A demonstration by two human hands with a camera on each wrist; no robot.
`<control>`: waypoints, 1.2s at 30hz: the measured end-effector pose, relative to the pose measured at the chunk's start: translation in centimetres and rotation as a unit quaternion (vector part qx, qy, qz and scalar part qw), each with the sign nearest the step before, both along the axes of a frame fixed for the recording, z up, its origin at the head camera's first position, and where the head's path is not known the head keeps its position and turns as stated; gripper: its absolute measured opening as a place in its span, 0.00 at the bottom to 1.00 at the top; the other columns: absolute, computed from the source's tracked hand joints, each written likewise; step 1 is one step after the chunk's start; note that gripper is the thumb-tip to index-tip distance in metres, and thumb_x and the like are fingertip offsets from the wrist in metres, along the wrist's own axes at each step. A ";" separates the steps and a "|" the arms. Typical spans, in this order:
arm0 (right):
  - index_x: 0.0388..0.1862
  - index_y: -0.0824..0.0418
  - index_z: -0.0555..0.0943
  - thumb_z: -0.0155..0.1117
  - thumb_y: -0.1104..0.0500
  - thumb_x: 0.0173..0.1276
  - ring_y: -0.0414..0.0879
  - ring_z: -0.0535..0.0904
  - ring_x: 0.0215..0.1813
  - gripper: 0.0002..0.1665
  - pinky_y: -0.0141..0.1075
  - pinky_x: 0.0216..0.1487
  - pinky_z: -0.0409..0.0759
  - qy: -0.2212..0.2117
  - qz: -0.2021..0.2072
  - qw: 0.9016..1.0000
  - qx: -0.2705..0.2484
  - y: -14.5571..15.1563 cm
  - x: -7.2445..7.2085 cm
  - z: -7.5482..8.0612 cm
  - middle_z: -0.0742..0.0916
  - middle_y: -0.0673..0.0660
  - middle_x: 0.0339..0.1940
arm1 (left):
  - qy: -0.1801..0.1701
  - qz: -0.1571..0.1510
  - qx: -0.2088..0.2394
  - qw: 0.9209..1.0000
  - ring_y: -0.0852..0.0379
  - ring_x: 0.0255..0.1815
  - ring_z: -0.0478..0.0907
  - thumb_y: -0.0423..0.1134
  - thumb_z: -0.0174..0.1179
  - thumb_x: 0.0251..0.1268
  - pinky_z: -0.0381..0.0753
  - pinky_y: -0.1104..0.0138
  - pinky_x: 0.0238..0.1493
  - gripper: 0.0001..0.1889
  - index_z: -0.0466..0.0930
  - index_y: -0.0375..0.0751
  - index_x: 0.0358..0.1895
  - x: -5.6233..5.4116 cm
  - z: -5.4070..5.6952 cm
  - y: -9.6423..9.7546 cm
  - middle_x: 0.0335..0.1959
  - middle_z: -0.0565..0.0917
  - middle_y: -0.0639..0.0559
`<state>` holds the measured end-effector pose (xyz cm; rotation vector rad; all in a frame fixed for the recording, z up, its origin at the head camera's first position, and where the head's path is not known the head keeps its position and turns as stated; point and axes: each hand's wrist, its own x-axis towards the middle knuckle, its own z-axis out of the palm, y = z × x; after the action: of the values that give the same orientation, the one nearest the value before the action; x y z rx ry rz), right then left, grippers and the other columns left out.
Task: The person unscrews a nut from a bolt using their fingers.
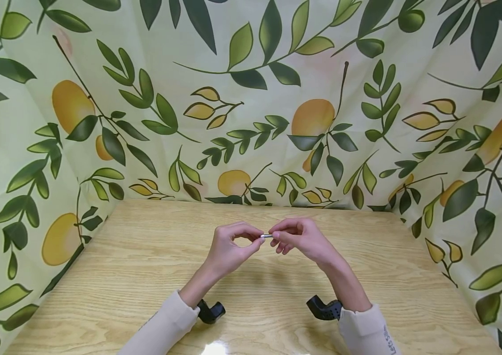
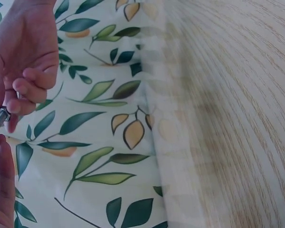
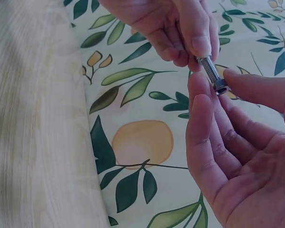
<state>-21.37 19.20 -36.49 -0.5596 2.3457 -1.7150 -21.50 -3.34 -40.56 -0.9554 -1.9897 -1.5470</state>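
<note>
Both hands meet over the table around one small metal bolt [image 3: 209, 70] with a threaded shank. My left hand [image 1: 228, 249] pinches one end of it between thumb and fingertips. In the right wrist view that left hand [image 3: 166, 28] comes in from the top, its other fingers curled. At the opposite end of the bolt sits a hex nut [image 3: 221, 87]. The thumb and fingertips of my right hand [image 1: 306, 241] pinch it from either side. In the left wrist view the nut [image 2: 3, 114] shows at the left edge, by the right hand's fingers.
Below the hands lies a light wood-grain table [image 1: 251, 296]. A cloth [image 1: 242, 108] printed with leaves and orange fruit hangs behind the table and along both sides. Black camera mounts sit at the left wrist [image 1: 211, 312] and right wrist [image 1: 324, 308], beside the pale sleeves.
</note>
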 end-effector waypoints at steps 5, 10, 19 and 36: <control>0.52 0.74 0.82 0.67 0.62 0.72 0.48 0.89 0.36 0.16 0.37 0.41 0.90 -0.006 0.001 1.000 -0.006 -0.1 0.0 0.0 0.90 0.61 0.38 | -0.005 -0.003 -0.001 1.000 0.58 0.32 0.89 0.29 0.73 0.60 0.91 0.63 0.42 0.05 0.92 0.42 0.37 0.0 0.0 -0.1 0.33 0.92 0.49; 0.53 0.74 0.82 0.69 0.63 0.70 0.50 0.89 0.38 0.17 0.40 0.41 0.89 0.001 -0.013 1.000 0.002 -0.1 0.0 0.0 0.90 0.59 0.39 | -0.008 -0.002 -0.003 1.000 0.59 0.32 0.88 0.29 0.73 0.60 0.91 0.64 0.42 0.05 0.92 0.42 0.37 0.0 0.0 -0.1 0.33 0.92 0.50; 0.53 0.70 0.84 0.70 0.61 0.71 0.49 0.88 0.37 0.17 0.39 0.39 0.89 0.005 -0.017 1.000 0.008 0.0 0.0 0.0 0.90 0.60 0.40 | -0.008 0.001 0.000 1.000 0.58 0.33 0.89 0.29 0.73 0.60 0.91 0.63 0.42 0.05 0.92 0.42 0.38 0.1 0.0 -0.1 0.34 0.92 0.49; 0.52 0.71 0.84 0.67 0.60 0.73 0.48 0.88 0.36 0.16 0.37 0.39 0.88 0.004 -0.009 1.000 0.015 0.1 -0.1 0.0 0.90 0.53 0.36 | -0.014 -0.002 0.003 1.000 0.58 0.33 0.89 0.29 0.73 0.61 0.91 0.63 0.42 0.05 0.92 0.41 0.38 0.0 -0.1 -0.1 0.34 0.92 0.49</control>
<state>-21.42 19.26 -36.51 -0.5427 2.3845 -1.6843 -21.50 -3.44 -40.66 -0.9412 -2.0014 -1.5757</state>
